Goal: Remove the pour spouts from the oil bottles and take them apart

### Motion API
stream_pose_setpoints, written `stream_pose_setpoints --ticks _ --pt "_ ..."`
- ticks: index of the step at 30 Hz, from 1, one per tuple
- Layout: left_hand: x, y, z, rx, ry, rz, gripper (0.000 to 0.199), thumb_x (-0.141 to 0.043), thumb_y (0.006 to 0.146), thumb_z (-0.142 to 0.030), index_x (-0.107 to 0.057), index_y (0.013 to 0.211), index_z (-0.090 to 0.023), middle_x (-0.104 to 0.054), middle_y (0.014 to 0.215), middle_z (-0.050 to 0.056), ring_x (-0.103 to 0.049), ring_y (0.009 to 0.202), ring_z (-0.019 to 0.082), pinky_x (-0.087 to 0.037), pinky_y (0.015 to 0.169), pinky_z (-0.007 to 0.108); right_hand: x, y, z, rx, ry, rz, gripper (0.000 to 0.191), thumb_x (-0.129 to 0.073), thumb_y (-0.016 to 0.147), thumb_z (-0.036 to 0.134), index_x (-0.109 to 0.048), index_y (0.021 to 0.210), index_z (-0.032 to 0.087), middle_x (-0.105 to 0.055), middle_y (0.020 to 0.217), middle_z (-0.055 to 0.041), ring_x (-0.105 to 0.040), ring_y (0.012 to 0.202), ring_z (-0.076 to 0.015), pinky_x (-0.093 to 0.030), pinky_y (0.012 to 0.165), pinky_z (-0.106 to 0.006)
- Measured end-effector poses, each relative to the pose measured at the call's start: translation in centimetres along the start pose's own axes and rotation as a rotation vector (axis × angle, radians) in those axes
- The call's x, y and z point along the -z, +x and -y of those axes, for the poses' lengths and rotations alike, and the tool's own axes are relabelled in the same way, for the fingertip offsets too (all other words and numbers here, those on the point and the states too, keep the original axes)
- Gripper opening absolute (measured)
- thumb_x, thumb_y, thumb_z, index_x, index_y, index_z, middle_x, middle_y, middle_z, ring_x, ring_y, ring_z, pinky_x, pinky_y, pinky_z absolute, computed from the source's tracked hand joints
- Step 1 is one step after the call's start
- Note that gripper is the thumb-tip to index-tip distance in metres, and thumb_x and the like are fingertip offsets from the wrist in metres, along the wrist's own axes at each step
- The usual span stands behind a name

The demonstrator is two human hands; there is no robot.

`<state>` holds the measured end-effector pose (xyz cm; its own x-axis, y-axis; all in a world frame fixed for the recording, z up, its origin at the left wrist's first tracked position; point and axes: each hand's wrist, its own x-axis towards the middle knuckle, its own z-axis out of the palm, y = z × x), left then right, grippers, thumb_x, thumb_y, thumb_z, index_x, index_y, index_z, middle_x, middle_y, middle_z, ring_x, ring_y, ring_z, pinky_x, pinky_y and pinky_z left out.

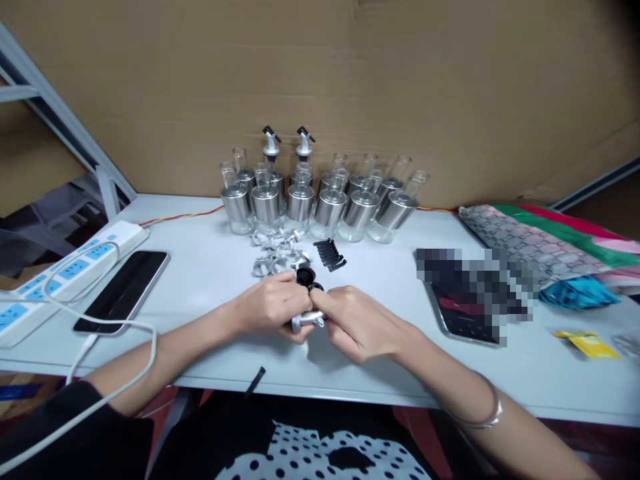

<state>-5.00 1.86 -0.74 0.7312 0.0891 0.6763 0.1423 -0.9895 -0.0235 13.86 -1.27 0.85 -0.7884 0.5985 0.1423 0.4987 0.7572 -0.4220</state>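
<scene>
My left hand (274, 305) is closed around a silver spout piece (306, 321) near the table's front. Against it, my right hand (354, 321) is closed too, its fingertips pressing at the same piece. Small round black parts (306, 275) show just beyond my fingertips; whether they join the spout is hidden. Behind my hands lie several loose silver spout parts (277, 252) and a row of black levers (330, 255). A single black lever (255, 383) rests at the front edge. Several glass bottles with metal sleeves (301, 203) stand farther back, two topped with silver-and-black spouts (271, 143).
A power strip (70, 273), a white cable and a dark phone (123, 292) are on the left. To the right are another phone (467, 313), a yellow packet (589, 344) and colourful fabric (565, 230). Cardboard (320, 80) rises behind the table (200, 363).
</scene>
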Motion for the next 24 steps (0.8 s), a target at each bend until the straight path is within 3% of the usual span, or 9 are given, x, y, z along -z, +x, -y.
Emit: stream_pose_setpoints --ticks 8,12,15,17,19,22,24 --pt "-0.3 -0.3 0.1 0.045 0.000 -0.019 0.014 -0.043 0.080 -0.016 -0.036 0.069 -0.022 -0.048 0.050 -0.006 -0.038 0.044 0.009 -0.034 0.048 0.025 -0.2 0.3 0.0 -0.033 -0.082 -0.059 0.006 -0.033 0.073 0.021 -0.037 0.076 0.021 -0.043 0.056 0.0028 -0.030 0.047 -0.0123 -0.027 0.051 -0.027" --pt "-0.2 -0.6 0.5 0.093 -0.005 -0.091 0.010 -0.047 0.079 -0.018 -0.039 0.072 -0.021 -0.050 0.052 -0.006 -0.039 0.044 0.009 -0.037 0.048 0.024 -0.2 0.2 0.1 -0.022 -0.132 -0.314 0.010 -0.036 0.082 0.024 -0.044 0.083 0.018 -0.048 0.059 0.0017 -0.038 0.049 -0.0123 -0.029 0.051 -0.026" --pt "0.0 -0.9 1.0 0.177 -0.004 -0.188 0.008 -0.049 0.078 -0.019 -0.041 0.075 -0.020 -0.050 0.054 -0.005 -0.041 0.046 0.010 -0.041 0.050 0.023 -0.5 0.1 0.6 0.110 -0.179 -0.485 0.010 -0.037 0.086 0.018 -0.048 0.085 0.018 -0.051 0.062 0.0015 -0.042 0.052 -0.0115 -0.030 0.053 -0.025" --pt "0.2 -1.1 1.3 0.211 -0.004 -0.219 0.008 -0.050 0.078 -0.020 -0.042 0.075 -0.020 -0.051 0.054 -0.004 -0.042 0.047 0.010 -0.041 0.050 0.023 -0.9 0.0 1.3 0.240 -0.220 -0.424 0.016 -0.036 0.088 0.013 -0.051 0.086 0.019 -0.053 0.063 0.0015 -0.043 0.054 -0.0115 -0.029 0.053 -0.026" --pt "0.3 -1.1 1.5 0.216 0.006 -0.215 0.008 -0.050 0.078 -0.020 -0.042 0.074 -0.020 -0.051 0.054 -0.004 -0.041 0.046 0.010 -0.041 0.049 0.023 -1.5 0.1 2.1 0.322 -0.256 -0.248 0.020 -0.036 0.089 0.011 -0.054 0.093 0.020 -0.055 0.068 0.0014 -0.042 0.055 -0.0117 -0.027 0.051 -0.027" --pt "0.4 -1.1 1.5 0.181 0.041 -0.182 0.009 -0.051 0.077 -0.019 -0.042 0.073 -0.020 -0.050 0.052 -0.005 -0.040 0.044 0.009 -0.041 0.050 0.023 -2.7 0.5 3.2 0.357 -0.259 -0.013 0.022 -0.037 0.093 0.014 -0.054 0.104 0.023 -0.057 0.077 0.0027 -0.041 0.056 -0.0109 -0.025 0.048 -0.027" --pt "0.4 -1.0 1.4 0.154 0.062 -0.164 0.010 -0.051 0.077 -0.019 -0.042 0.073 -0.020 -0.049 0.051 -0.006 -0.039 0.043 0.009 -0.041 0.050 0.024 -3.5 1.0 3.9 0.368 -0.247 0.067 0.019 -0.038 0.096 0.023 -0.053 0.106 0.023 -0.057 0.080 0.0021 -0.045 0.059 -0.0108 -0.025 0.047 -0.027"
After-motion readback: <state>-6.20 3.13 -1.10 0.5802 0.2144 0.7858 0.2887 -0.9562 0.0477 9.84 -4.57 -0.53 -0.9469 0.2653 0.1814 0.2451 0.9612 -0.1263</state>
